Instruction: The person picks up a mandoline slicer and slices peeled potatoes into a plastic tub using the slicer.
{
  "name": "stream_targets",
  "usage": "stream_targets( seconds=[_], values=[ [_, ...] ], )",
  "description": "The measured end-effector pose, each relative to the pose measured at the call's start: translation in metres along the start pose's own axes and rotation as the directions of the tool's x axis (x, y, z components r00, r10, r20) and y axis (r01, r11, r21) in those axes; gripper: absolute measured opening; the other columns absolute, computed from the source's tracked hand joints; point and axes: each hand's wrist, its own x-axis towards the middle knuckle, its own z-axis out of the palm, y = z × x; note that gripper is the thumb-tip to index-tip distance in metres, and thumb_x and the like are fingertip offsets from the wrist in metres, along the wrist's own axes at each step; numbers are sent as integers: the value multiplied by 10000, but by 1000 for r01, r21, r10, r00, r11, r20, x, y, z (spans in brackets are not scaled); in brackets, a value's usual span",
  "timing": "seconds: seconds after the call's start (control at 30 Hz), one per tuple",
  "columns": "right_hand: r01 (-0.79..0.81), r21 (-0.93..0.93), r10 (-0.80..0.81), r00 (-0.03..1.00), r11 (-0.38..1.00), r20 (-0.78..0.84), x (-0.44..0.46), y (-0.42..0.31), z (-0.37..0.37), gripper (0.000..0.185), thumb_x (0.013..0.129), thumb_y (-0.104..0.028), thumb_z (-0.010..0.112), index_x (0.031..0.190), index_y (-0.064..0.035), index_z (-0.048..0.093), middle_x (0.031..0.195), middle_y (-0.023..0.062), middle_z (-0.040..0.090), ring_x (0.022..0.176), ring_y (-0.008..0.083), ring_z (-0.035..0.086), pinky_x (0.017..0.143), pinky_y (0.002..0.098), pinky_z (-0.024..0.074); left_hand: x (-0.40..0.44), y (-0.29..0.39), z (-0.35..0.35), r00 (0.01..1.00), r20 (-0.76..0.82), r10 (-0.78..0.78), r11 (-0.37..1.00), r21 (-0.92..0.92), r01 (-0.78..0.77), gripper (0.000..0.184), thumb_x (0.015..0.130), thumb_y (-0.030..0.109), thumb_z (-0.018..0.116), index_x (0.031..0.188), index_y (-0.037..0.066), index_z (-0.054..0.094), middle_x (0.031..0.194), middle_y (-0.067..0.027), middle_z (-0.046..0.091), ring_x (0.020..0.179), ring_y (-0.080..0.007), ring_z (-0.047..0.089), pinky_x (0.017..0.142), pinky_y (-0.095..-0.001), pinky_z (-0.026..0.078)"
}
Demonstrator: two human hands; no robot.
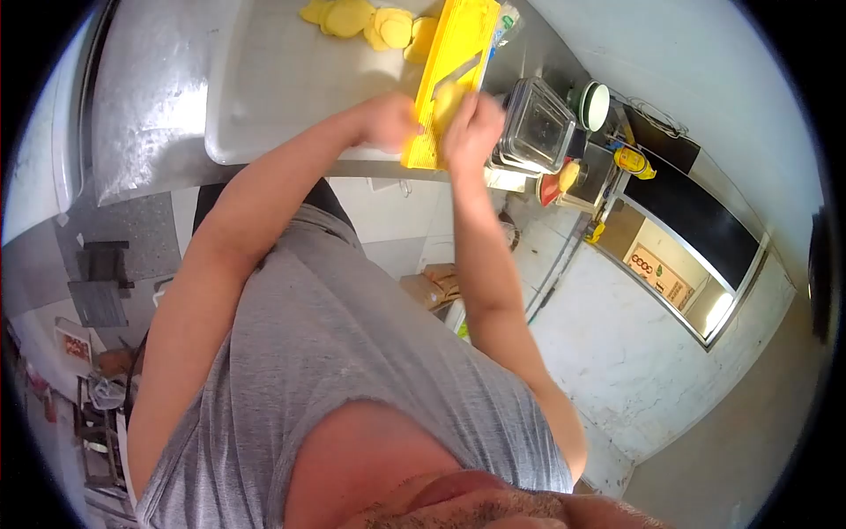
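Steel worktop (145,97), one, at far left. One whitish tray (264,115) on it. In the tray's far part: pale-yellow slices (344,18), three overlapping groups in a row, at least six slices; overlap prevents an exact count.

Next, left hand (390,122), motion-blurred: grasping the left edge of the slicer near its close end, thumb over the edge.

Yellow slicer (467,44), one, over the tray's right side, near end at the tray's near edge. Long axis runs away from the body; far end points forward and leans right. One metal blade (458,75) set obliquely across it.

One yellow piece (448,104) against the slicer face, just nearer the body than the blade. Right hand (474,132), blurred: fingers bent, grasping that piece against the slicer.

Further right: clear containers (539,128), stacked, count uncertain; one round green-rimmed dish (597,107); one yellow bottle (634,162).
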Motion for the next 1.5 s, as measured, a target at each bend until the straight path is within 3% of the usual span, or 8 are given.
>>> stream_targets(
  seconds=[0.17,0.3,0.53,0.77,0.87,1.07,1.27,1.5],
  values=[
    [0,0,0,999,1000,-39,-68,-11,-19,123,923,-93,583,892,6,649,1010,179,659,951,367,569,858,460,433,0,2,-5,998,53,-25,986,-166,33,224,952,136,626,1121,-9,598,912,-63,648,699,-97,569,639,-268,507],
    [-90,-139,97,994,986,44,4,-5,1,184,936,-134,557,866,0,662,922,208,667,879,399,575,824,468,439,-12,16,-2,999,-45,-28,988,-153,21,258,924,171,649,1104,-12,626,910,-72,674,708,-137,614,651,-299,518],
    [-46,-1,44,976,999,-213,139,17,58,394,938,-249,544,722,75,603,730,287,609,697,491,584,658,538,433,-7,14,-4,999,6,-47,999,-24,47,208,963,131,610,1113,-12,599,901,-73,639,670,-108,547,608,-273,483],
    [-83,-47,84,996,995,20,-13,-1,-6,196,951,-132,542,884,12,656,924,215,643,869,400,564,848,460,435,-10,12,0,1000,-26,12,986,-165,-16,132,968,74,586,1041,-36,573,795,-56,580,602,-85,468,529,-263,409],
    [-74,-30,73,997,997,-38,-59,-7,-16,172,953,-110,542,919,18,652,998,191,634,920,376,550,870,453,426,-10,13,-1,1000,18,4,980,-197,0,135,970,75,583,1048,-35,567,794,-53,575,603,-83,465,528,-256,405],
    [-125,10,125,992,992,-3,-58,-10,-21,179,958,-126,554,928,15,660,1042,184,636,964,359,547,886,447,423,3,-5,-4,999,-24,46,987,-151,-49,194,902,168,682,955,-15,648,764,-53,650,670,-131,597,606,-322,494],
    [-127,19,127,992,992,27,-58,-10,-26,210,969,-158,546,970,8,675,1042,178,639,971,358,558,891,448,431,-3,9,-6,999,37,-15,1000,21,14,232,970,148,600,1134,-16,585,914,-63,633,725,-104,582,653,-248,497],
    [-126,39,125,992,991,20,-59,-8,-26,230,977,-174,539,965,4,683,1041,174,640,978,359,561,899,446,435,-8,12,-5,998,51,-43,988,-149,50,236,974,151,595,1146,-10,589,932,-58,634,735,-95,582,653,-248,496]
  ],
)
